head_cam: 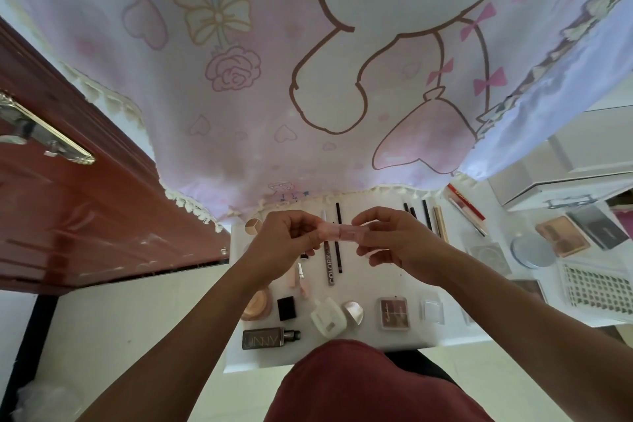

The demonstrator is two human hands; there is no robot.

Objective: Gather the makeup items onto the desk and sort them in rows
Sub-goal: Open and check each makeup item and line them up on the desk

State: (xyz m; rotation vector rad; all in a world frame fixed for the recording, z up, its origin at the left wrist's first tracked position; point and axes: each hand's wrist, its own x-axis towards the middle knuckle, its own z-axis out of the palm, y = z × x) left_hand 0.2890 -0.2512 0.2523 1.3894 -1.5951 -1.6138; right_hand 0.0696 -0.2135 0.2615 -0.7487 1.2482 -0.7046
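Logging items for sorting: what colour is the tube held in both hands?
Pale pink; the tube shows best in the head view.

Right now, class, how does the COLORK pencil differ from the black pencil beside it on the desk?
The COLORK pencil is grey with lettering and thicker. The black pencil is plain and thinner. Both lie side by side on the white desk, neither held.
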